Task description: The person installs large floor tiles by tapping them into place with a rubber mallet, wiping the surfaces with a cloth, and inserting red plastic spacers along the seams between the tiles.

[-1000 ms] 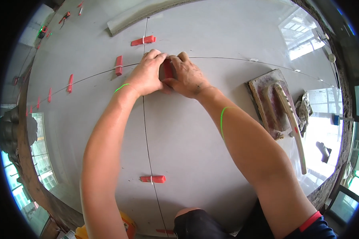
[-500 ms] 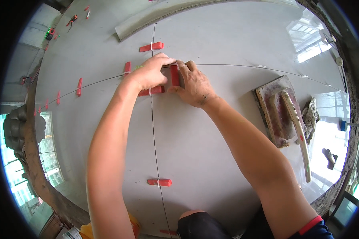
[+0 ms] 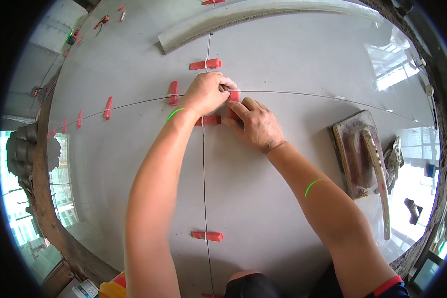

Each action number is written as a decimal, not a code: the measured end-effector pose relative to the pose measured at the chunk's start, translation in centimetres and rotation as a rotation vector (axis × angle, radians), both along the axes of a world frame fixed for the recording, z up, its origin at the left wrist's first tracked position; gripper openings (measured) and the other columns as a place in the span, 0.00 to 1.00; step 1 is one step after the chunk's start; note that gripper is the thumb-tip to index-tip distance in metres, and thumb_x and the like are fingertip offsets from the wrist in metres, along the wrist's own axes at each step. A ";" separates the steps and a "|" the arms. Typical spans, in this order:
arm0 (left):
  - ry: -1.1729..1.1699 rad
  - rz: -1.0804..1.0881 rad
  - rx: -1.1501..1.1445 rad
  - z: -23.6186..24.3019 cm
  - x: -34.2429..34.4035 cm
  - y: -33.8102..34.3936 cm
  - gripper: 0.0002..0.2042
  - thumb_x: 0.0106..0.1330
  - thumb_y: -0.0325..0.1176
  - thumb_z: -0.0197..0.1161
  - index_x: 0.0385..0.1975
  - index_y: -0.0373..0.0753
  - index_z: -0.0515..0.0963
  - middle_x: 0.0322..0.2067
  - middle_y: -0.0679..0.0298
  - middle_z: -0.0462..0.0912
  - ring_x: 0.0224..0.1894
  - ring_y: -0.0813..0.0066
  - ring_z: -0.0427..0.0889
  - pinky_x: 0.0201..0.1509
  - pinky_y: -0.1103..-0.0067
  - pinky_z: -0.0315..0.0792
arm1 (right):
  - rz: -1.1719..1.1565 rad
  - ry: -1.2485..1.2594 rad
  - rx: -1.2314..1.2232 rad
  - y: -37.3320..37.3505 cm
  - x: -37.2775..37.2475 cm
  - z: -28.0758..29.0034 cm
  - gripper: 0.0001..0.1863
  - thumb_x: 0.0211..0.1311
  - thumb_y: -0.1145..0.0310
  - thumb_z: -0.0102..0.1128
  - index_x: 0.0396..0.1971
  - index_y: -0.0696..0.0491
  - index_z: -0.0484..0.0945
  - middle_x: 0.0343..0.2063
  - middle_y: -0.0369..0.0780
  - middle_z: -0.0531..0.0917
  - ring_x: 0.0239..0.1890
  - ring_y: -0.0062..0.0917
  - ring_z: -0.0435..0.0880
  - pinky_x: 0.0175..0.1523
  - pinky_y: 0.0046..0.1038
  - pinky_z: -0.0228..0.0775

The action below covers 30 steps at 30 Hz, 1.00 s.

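Near the crossing of the tile joints, a red tile-levelling wedge [image 3: 234,96] lies across the far joint, at a white clip. My right hand [image 3: 257,121] is closed round the wedge's near part, thumb on its left and fingers on its right. My left hand [image 3: 207,93] is closed, its fingertips curled against the far end of that wedge by the clip; what they pinch is hidden. Below my left wrist a second red wedge [image 3: 212,120] sits in a clip across the lengthwise joint, partly covered. Another wedge [image 3: 173,93] stands left of my left hand.
Large grey tiles [image 3: 273,198] cover the floor, with more red wedges [image 3: 207,236] along the joints. On the right lie a grout float [image 3: 355,149], a white-handled mallet [image 3: 377,174] and a crumpled cloth [image 3: 394,161]. A long pale strip [image 3: 263,20] lies beyond; a laser level [image 3: 73,37] is far left.
My left fingers have curled in to the wedge's far end. My right fingers have slid nearer along the wedge and closed round it. The whole view has shifted slightly; green laser light now crosses my arms.
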State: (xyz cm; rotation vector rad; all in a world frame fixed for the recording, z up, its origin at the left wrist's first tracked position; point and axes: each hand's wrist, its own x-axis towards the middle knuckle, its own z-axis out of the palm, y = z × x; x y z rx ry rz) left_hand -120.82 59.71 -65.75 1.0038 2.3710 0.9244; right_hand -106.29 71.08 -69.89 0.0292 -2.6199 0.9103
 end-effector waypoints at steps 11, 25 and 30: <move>0.170 0.122 0.065 -0.8 1.4 0.6 0.08 0.55 0.23 0.61 0.32 0.36 0.85 0.30 0.55 0.85 0.32 0.61 0.84 0.39 0.71 0.78 | -0.010 -0.021 0.081 -0.2 0.3 -0.7 0.11 0.63 0.62 0.59 0.36 0.53 0.71 0.33 0.40 0.78 0.36 0.37 0.81 0.44 0.38 0.75; -0.132 -0.109 -0.151 2.5 1.8 -1.0 0.27 0.55 0.22 0.62 0.59 0.37 0.73 0.59 0.59 0.72 0.65 0.61 0.69 0.67 0.72 0.68 | -0.367 -0.110 0.030 -0.1 -1.4 -0.1 0.33 0.54 0.54 0.70 0.59 0.49 0.72 0.46 0.41 0.76 0.53 0.37 0.74 0.60 0.38 0.66; 0.122 -0.135 -0.218 2.1 3.2 -0.7 0.36 0.45 0.27 0.74 0.60 0.37 0.72 0.58 0.60 0.72 0.66 0.60 0.65 0.68 0.71 0.68 | -0.164 -0.238 -0.049 1.5 -1.7 0.5 0.34 0.50 0.54 0.73 0.58 0.49 0.74 0.47 0.41 0.76 0.53 0.35 0.74 0.59 0.35 0.67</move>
